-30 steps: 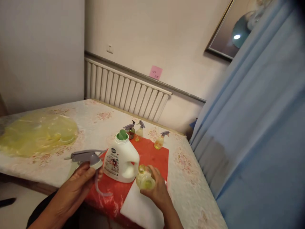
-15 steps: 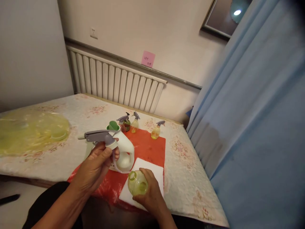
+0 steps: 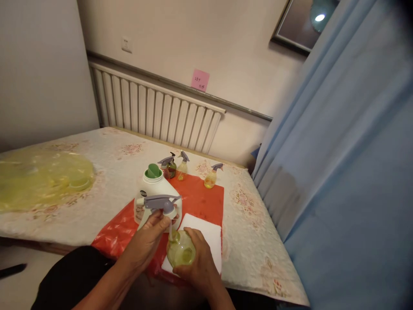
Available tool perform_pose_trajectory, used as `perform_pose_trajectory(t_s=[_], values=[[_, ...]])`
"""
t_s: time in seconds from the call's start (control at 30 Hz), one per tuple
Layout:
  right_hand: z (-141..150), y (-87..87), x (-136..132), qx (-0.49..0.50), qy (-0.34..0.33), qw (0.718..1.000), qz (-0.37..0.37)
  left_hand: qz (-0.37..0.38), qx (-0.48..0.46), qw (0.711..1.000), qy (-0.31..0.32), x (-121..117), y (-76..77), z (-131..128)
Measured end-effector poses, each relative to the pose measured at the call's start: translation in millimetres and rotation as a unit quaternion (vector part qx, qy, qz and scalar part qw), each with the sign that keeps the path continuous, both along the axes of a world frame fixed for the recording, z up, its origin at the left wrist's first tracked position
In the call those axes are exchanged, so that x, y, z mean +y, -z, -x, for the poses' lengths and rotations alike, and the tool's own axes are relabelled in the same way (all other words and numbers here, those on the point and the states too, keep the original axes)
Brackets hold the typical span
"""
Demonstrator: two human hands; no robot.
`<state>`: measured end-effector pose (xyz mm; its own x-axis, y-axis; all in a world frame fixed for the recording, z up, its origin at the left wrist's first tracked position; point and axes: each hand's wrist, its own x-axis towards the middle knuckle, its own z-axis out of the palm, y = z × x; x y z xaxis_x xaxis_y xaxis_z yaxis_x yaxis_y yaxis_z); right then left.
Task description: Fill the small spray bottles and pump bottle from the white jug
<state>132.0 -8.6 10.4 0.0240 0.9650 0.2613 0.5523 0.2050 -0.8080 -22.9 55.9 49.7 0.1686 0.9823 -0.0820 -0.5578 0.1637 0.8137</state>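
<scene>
The spray head [image 3: 158,202] partly hides the jug [image 3: 156,187]; the top edge crops the framed picture [image 3: 292,26].

My L hand [image 3: 146,241] grips the grey spray head [image 3: 159,202] by its collar, its clear tube [image 3: 171,228] down at the mouth of the yellowish btl [image 3: 183,254], which my R hand [image 3: 200,258] holds tilted over the white pad [image 3: 211,234]. Pad's on the red sheet [image 3: 204,198], as is the white jug [image 3: 158,188] w/ green insert [image 3: 153,171], just behind the spray head. Spray btls [image 3: 182,170] stand toward the far edge of the floral-covered surface [image 3: 258,241]; yellow plastic [image 3: 45,181] lies on the L side. Radiator [image 3: 155,107] & pink note [image 3: 200,80] behind, blue curtain [image 3: 348,142] on R.
</scene>
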Motion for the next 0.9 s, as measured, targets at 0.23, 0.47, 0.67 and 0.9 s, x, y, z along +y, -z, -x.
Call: perform_pose_trajectory(t_s=[0.23,0.47,0.67,0.9], values=[[9.2,-5.9,1.8,0.033,0.018,0.999,-0.005,0.013,0.018,0.997,0.074,-7.2,23.0,-4.0],[14.2,-10.3,0.9,0.033,0.041,0.998,0.015,0.012,-0.008,0.992,0.129,-10.9,18.1,-1.6],[16.0,-20.9,-1.8,0.065,0.031,0.996,0.043,0.010,-0.031,0.991,0.133,-10.9,17.9,-1.1],[18.1,-28.5,-3.2,0.072,0.029,0.996,0.041,-0.004,-0.036,0.991,0.128,-9.7,19.6,-0.5]])
